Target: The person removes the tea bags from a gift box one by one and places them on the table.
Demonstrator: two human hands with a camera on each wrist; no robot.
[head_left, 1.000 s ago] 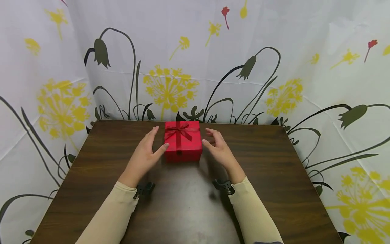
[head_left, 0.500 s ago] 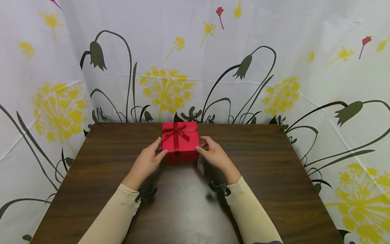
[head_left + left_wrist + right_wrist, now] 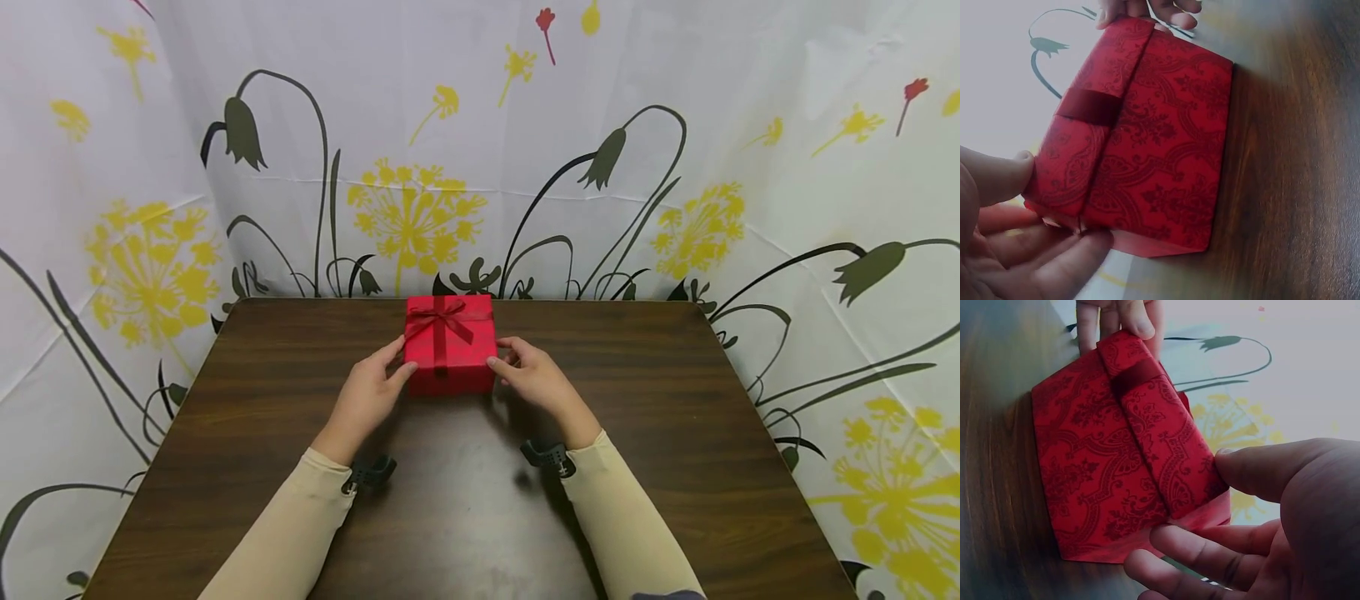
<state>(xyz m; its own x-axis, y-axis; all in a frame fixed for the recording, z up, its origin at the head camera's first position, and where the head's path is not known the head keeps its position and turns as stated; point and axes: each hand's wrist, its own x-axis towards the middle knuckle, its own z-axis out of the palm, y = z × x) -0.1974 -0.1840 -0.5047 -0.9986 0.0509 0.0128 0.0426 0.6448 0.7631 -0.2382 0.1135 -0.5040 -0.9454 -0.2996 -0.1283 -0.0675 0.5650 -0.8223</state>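
A red gift box (image 3: 453, 375) with a dark patterned print stands at the far edge of the brown table. Its lid (image 3: 1063, 156) sits on top, with a dark red ribbon (image 3: 440, 333) tied in a bow. At the box's left side, my left hand (image 3: 363, 402) holds the lid, thumb at the near corner and fingers along the side by the lid's lower edge. My right hand (image 3: 546, 385) grips the opposite side of the lid in the same way. In the right wrist view the seam between lid and box body (image 3: 1079, 462) shows. The inside is hidden.
The wood-grain table (image 3: 465, 500) reaches toward me in front of the box. A white curtain (image 3: 480, 125) with printed flowers hangs close behind the table and along both sides. Each wrist wears a dark strap (image 3: 371, 472).
Both hands have moved inward from beside the box until their fingers and thumbs took hold of the lid's sides. The box has stayed in place on the table.
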